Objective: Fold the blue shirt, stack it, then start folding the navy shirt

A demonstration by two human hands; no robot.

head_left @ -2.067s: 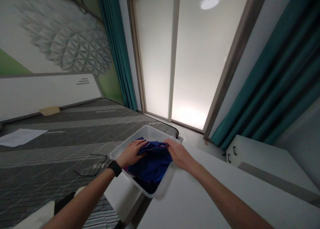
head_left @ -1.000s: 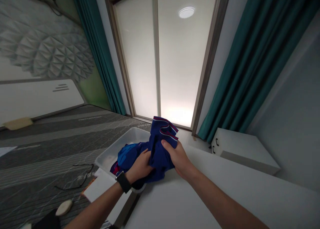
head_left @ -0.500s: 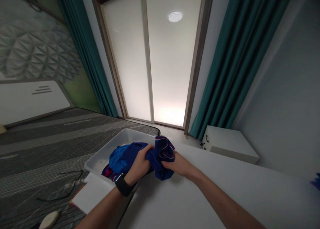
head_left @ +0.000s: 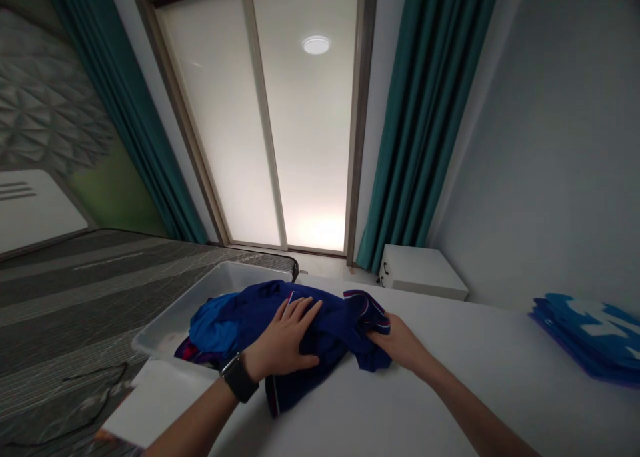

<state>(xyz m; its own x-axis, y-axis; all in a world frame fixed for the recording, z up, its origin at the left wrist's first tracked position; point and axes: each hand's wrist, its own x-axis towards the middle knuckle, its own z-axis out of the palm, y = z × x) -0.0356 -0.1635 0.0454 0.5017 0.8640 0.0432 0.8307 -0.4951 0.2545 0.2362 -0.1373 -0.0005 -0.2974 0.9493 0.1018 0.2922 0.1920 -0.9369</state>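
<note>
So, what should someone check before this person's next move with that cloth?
Left bare hand lying flat on the navy blue garment: ok.
Right bare hand gripping the garment's striped edge: cannot tell, the fingers are partly under the cloth.
Garment smoothed flat: not ok, it is rumpled and partly over the white plastic bin.
Bright blue cloth in the bin separate from the garment: cannot tell.
Stack of folded blue garments lying squarely on the white table: ok.
</note>
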